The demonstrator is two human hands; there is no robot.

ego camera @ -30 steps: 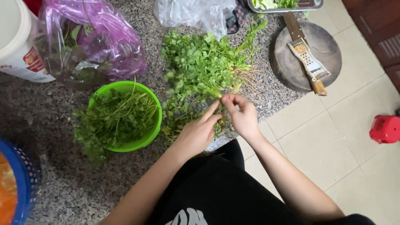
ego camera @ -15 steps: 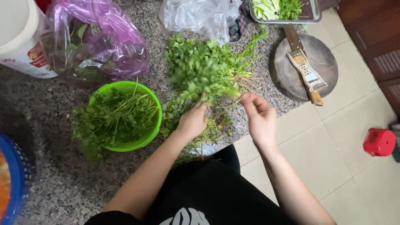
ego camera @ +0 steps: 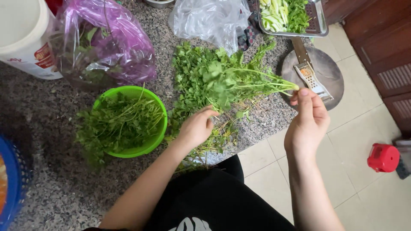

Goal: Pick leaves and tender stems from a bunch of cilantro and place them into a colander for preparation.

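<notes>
Now right hand (ego camera: 307,124) fingers (ego camera: 305,97) pinch herb sprig (ego camera: 252,83) stem ends.

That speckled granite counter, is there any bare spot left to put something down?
Bare granite counter lies below the round green plastic bowl, right of the blue basket. Crowded between the bowl and loose green herb pile, where both hands work.

We've got one view only, head-mounted, looking steeply down over our own torso at the granite table (ego camera: 64,188) edge and the tiled floor (ego camera: 364,201) to the right. It sits close: both forearms come in from the bottom edge, with the left hand (ego camera: 198,127) and right hand (ego camera: 307,125) mid-frame. No second camera, so nothing overlaps.
</notes>
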